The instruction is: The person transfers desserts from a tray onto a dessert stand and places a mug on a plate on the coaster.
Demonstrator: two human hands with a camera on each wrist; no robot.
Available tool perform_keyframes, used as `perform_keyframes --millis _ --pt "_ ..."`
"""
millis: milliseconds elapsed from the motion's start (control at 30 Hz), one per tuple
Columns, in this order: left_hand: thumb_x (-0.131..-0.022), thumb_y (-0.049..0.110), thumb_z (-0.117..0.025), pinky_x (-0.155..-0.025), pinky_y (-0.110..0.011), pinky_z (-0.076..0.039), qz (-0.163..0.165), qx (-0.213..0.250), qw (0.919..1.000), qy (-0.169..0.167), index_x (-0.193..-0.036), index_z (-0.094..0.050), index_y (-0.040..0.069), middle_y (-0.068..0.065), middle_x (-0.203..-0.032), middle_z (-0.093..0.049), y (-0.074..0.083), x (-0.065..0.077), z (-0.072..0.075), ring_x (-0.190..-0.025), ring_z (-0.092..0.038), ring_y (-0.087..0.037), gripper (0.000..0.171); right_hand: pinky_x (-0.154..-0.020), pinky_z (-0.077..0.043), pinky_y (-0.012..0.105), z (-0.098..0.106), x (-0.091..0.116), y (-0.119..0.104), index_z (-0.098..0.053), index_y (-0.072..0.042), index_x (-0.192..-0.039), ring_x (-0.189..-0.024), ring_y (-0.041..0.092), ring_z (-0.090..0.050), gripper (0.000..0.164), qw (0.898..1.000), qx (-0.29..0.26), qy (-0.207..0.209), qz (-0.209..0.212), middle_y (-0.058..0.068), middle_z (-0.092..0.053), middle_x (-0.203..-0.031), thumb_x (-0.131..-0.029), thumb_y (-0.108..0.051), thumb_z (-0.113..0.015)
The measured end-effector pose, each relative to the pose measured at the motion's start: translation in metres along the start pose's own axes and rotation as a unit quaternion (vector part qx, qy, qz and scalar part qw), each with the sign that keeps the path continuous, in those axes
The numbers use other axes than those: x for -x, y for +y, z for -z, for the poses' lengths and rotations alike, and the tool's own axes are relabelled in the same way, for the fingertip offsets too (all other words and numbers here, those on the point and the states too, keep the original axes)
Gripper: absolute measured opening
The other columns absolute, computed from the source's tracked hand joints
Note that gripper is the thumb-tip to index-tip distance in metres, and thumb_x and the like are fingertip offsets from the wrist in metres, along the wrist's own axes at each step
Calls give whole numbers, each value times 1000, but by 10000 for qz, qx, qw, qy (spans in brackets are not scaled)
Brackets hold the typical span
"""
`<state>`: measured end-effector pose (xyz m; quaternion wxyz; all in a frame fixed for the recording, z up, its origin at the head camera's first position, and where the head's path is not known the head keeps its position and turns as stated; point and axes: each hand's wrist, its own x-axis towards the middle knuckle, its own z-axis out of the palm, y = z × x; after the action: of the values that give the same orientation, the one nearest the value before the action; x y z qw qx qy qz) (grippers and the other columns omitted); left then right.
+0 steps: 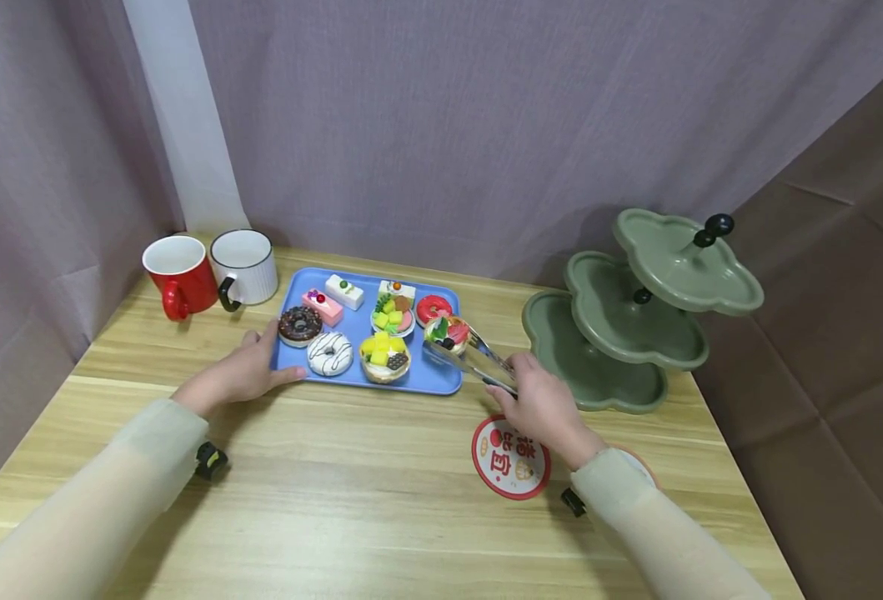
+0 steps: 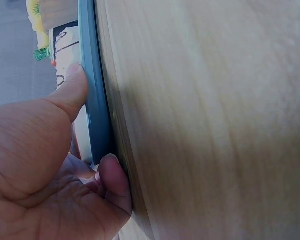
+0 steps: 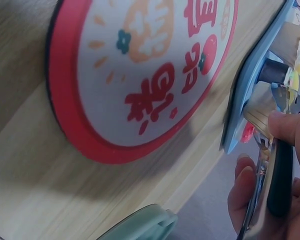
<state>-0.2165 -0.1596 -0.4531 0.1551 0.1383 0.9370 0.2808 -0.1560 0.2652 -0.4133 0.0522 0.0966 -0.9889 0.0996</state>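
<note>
My left hand [image 1: 242,371] grips the left end of a blue tray [image 1: 441,381], its thumb on the rim and fingers curled at the side in the left wrist view. Metal tongs [image 1: 479,372] with dark handle parts are held in my right hand [image 1: 542,408]. The tongs' tips lie around a fruit-topped tart [image 1: 449,330] at the tray's right end. Also on the tray are a chocolate doughnut [image 1: 300,325], a white striped doughnut [image 1: 329,355], a red doughnut [image 1: 433,309], a yellow fruit tart [image 1: 384,358] and small cakes [image 1: 345,292].
A green three-tier stand [image 1: 639,387] stands to the right. Near my right hand lies a round red-rimmed coaster [image 1: 495,475]; another disc [image 1: 640,466] is partly hidden by my sleeve. A red mug [image 1: 193,279] and a white mug [image 1: 256,275] stand at back left.
</note>
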Motion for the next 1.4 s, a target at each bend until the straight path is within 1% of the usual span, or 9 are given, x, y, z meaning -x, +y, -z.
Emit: perform_keyframes --millis 200,367,500,700,833,967,1067,1233,1400 --pt "-91 51 -60 -100 -62 -33 7 39 10000 -1 -148 4 -13 -47 -129 -25 0 1 1 -116 -43 -55 107 -59 -47 43 3 0 4 -53 -6 -113 -73 22 -53 44 9997 -179 137 -132 8 -56 -97 -89 -40 -68" --pt "-91 51 -61 -100 -62 -34 -10 33 10000 16 -147 3 -14 -47 -127 -26 2 2 1 -114 -44 -54 107 -61 -49 46 7 3 8 -54 -4 -116 -76 24 -56 48 9990 -252 250 -259 7 -55 -99 -89 -41 -68" --pt "-91 51 -60 -100 -62 -33 19 44 10000 -15 -147 4 -14 -47 -129 -24 1 1 1 -116 -43 -54 107 -61 -49 48 9 4 15 -54 -3 -116 -76 26 -57 48 9979 -337 396 -392 8 -55 -101 -89 -41 -68" --pt "-92 52 -60 -101 -62 -33 46 59 10000 -50 -148 5 -12 -47 -131 -23 0 0 1 -118 -42 -54 107 -58 -47 47 13 5 30 -55 -1 -116 -74 28 -55 48 9950 -326 702 -635 12 -56 -103 -90 -41 -66" --pt "-92 51 -60 -100 -62 -33 23 63 10000 -30 -148 4 -12 -47 -130 -24 -1 0 1 -116 -43 -53 107 -58 -46 47 13 5 41 -54 0 -115 -74 29 -56 49 9918 -287 847 -916 13 -56 -103 -91 -41 -65" --pt "-92 51 -60 -100 -62 -34 0 50 10000 -10 -148 4 -13 -47 -130 -24 -1 1 1 -116 -43 -53 106 -57 -46 46 13 6 52 -53 1 -113 -73 32 -57 48 9872 -314 896 -1284 14 -54 -99 -91 -40 -65" --pt "-92 51 -60 -100 -62 -34 1 41 10000 -16 -148 4 -13 -47 -130 -24 0 1 1 -116 -43 -53 106 -58 -46 48 12 6 59 -53 2 -113 -76 34 -57 48 9830 -326 858 -1592 16 -55 -98 -91 -40 -64" --pt "-92 51 -60 -101 -62 -33 -29 59 10000 10 -147 4 -14 -47 -129 -24 0 1 0 -116 -42 -54 107 -60 -45 53 13 5 71 -54 5 -113 -80 42 -59 52 9758 -298 774 -2021 24 -57 -97 -91 -41 -62" --pt "-91 50 -62 -101 -62 -32 -113 83 9999 97 -147 3 -15 -48 -128 -25 -1 0 -1 -116 -42 -55 107 -53 -44 53 14 1 85 -57 6 -97 -73 44 -60 53 9719 -188 651 -2255 27 -59 -86 -93 -47 -57"
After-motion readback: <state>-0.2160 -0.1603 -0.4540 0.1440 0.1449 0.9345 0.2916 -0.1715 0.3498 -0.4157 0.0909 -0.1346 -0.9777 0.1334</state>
